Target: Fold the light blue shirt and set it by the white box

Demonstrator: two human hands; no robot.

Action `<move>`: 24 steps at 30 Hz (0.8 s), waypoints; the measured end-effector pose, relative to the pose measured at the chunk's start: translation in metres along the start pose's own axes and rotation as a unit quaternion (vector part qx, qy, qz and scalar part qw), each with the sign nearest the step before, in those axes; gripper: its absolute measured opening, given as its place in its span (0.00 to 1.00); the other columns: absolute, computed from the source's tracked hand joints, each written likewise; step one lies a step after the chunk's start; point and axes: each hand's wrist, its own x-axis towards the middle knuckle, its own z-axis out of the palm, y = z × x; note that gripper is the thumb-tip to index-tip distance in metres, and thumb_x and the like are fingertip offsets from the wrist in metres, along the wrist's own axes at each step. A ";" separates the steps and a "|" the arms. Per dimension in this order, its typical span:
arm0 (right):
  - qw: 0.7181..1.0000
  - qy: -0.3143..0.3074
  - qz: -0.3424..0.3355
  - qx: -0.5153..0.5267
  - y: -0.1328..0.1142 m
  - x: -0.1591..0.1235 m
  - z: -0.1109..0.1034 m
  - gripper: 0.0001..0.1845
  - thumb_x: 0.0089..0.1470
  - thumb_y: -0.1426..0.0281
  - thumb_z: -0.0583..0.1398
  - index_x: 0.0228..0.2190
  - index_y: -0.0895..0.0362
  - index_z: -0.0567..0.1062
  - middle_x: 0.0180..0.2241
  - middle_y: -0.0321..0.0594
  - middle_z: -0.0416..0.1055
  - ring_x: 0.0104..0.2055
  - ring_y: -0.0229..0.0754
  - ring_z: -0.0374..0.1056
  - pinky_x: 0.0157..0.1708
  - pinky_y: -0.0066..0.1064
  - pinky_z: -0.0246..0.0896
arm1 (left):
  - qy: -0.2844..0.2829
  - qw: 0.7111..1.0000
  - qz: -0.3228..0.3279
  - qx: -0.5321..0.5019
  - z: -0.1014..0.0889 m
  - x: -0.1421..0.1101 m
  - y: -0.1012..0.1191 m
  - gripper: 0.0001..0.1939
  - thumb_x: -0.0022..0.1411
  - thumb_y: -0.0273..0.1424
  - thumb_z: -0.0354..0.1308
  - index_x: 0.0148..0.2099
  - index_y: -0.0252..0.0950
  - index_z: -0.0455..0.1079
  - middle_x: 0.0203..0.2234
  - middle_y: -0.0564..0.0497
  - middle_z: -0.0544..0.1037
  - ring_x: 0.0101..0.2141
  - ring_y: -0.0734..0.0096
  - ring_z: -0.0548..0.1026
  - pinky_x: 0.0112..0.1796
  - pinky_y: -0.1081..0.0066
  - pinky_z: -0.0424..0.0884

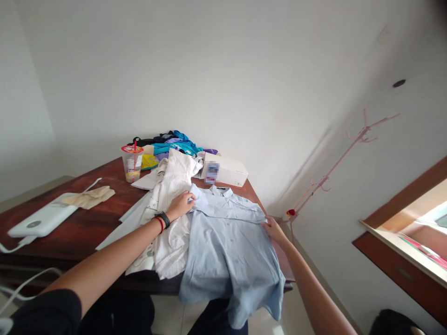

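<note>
"How's the left hand set?"
"Pinching the pale blue shirt near its shoulder; the cloth spreads towards four o'clock, past the near edge of the bench."
"And the right hand?"
"Pinching the upper layer's edge, seemingly; shirt towards nine o'clock; I'd keep both grips light, tension even, creases smoothed."

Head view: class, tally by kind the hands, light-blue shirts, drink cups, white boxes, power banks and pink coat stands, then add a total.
Left hand and right hand: 2
Light-blue shirt: 1
Drink cup: 1
White box: 1
Power bank: 1
Pink coat stand: 1
Total: 7
</note>
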 end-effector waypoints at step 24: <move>0.913 -0.121 0.086 0.381 0.020 -0.207 -0.035 0.27 0.43 0.50 0.74 0.39 0.54 0.80 0.33 0.39 0.80 0.29 0.43 0.74 0.30 0.31 0.67 | 0.016 1.000 0.001 -0.004 0.000 -0.001 0.000 0.10 0.61 0.30 0.55 0.40 0.38 0.77 0.39 0.48 0.78 0.40 0.63 0.77 0.45 0.69 0.71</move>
